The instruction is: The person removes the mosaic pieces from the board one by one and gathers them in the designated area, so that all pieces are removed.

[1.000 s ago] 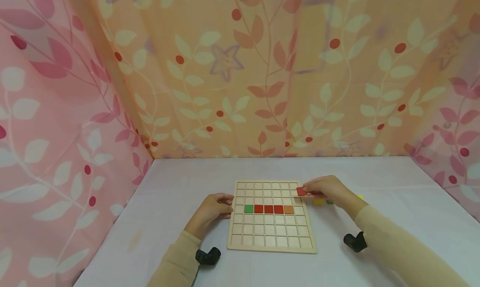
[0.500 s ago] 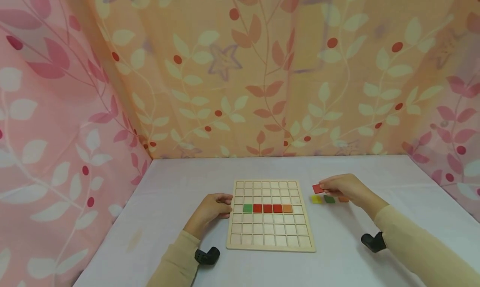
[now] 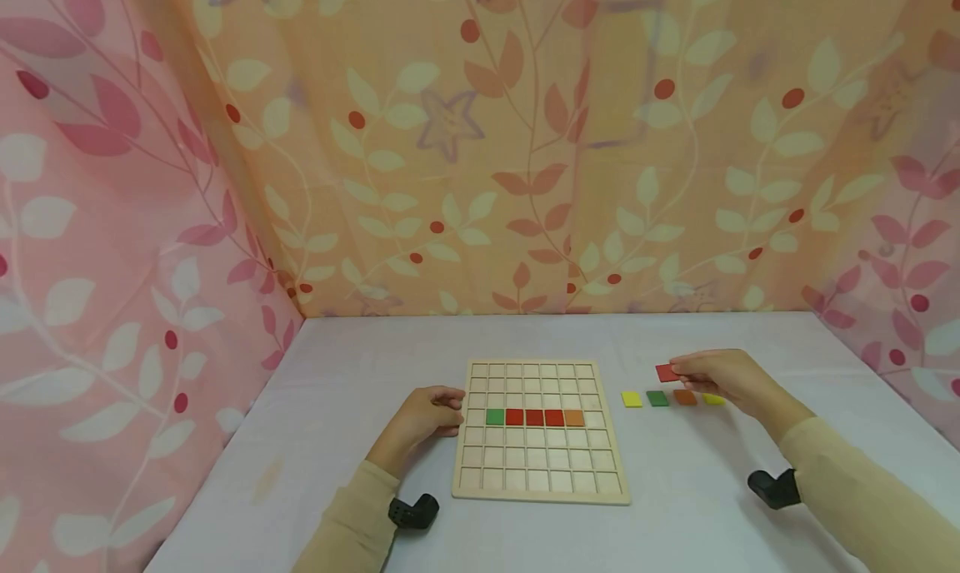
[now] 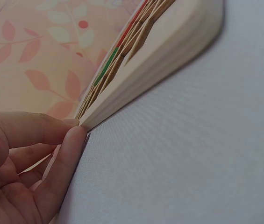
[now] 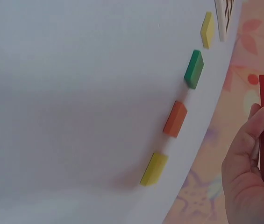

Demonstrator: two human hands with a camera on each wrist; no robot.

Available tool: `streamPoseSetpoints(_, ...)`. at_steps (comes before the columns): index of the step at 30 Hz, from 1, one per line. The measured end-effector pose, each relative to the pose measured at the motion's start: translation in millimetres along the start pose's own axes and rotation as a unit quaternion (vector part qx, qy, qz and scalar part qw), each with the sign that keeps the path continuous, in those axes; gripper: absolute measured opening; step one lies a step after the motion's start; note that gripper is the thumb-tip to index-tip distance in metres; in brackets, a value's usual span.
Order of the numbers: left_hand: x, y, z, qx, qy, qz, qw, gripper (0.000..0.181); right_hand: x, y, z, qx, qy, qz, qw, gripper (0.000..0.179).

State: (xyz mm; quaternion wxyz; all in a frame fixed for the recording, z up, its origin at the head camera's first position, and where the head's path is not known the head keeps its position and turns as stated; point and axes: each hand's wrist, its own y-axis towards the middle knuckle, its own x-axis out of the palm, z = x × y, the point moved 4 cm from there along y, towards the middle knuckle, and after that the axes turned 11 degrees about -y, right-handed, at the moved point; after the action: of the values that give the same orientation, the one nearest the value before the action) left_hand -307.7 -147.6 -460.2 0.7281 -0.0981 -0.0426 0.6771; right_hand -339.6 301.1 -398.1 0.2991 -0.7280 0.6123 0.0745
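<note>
My right hand point(image 3: 723, 377) pinches a thin red square tile point(image 3: 667, 373) between thumb and fingertips, raised above the table to the right of the board. In the right wrist view the red tile point(image 5: 263, 90) shows edge-on, standing up from the fingertips. My left hand point(image 3: 422, 419) grips the left edge of a pale wooden grid board point(image 3: 540, 500), thumb and finger at its rim in the left wrist view. Across the board's middle runs a row of tiles: a green tile point(image 3: 495, 417), three red tiles point(image 3: 534, 417) and an orange tile point(image 3: 573, 417).
On the white table point(image 3: 390, 340), right of the board, lie a yellow tile point(image 3: 632, 400), a green tile point(image 3: 657, 399), an orange tile point(image 3: 685, 397) and another yellow tile point(image 3: 712, 399), partly behind the right hand. Floral cloth point(image 3: 450, 223) hangs behind and at both sides.
My right hand has moved right with the red tile, from over the board's right edge to above the loose tiles, uncovering them. The left hand and the board stay put.
</note>
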Motion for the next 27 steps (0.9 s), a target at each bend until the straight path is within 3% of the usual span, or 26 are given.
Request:
streamPoseSetpoints(16, 0.4, 1.4, 1.0, -0.002, 0.001, 0.006, 1.0, 0.042, -34.1, -5.7, 19.4, 0.005, 0.048, -0.005, 0.9988, 0.015)
streamPoseSetpoints(27, 1.1, 0.2, 2.2, -0.001, 0.004, 0.006, 1.0, 0.042, -56.8, -8.7, 41.5, 0.026, 0.045, 0.004, 0.9986, 0.011)
